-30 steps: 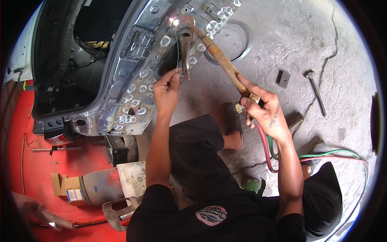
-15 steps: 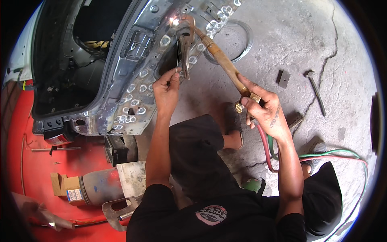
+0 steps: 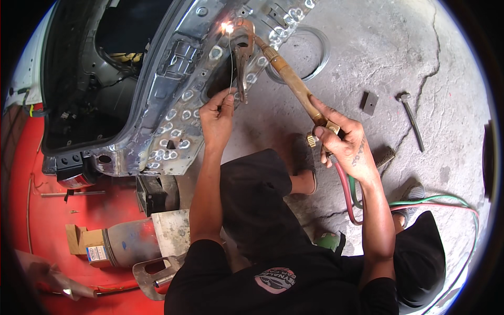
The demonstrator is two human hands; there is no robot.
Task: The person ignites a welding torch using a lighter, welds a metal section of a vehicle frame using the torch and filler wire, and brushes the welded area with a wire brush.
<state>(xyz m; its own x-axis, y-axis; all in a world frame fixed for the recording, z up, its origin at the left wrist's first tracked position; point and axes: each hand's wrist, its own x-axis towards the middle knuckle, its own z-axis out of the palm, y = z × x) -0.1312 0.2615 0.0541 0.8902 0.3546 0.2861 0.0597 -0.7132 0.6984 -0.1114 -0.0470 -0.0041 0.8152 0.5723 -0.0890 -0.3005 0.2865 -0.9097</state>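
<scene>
My right hand is closed round the valve end of a brass gas welding torch, with red and green hoses running from its back. The torch reaches up and left to a car body panel of bare metal dotted with weld spots. Between the thumb and fingers of my left hand is a thin filler rod. Its upper end meets a bright glow on the panel. Locking pliers are clamped on the panel beside the rod; my left hand is just below and left of them.
On the concrete to the right lie a coil of wire, a dark metal block and a hammer. Hoses trail at right. At lower left are a grey cylinder and a metal clamp by the red floor.
The glow at the rod's tip has grown larger and more orange, with small sparks. Both hands, the torch and the pliers stay nearly where they were.
</scene>
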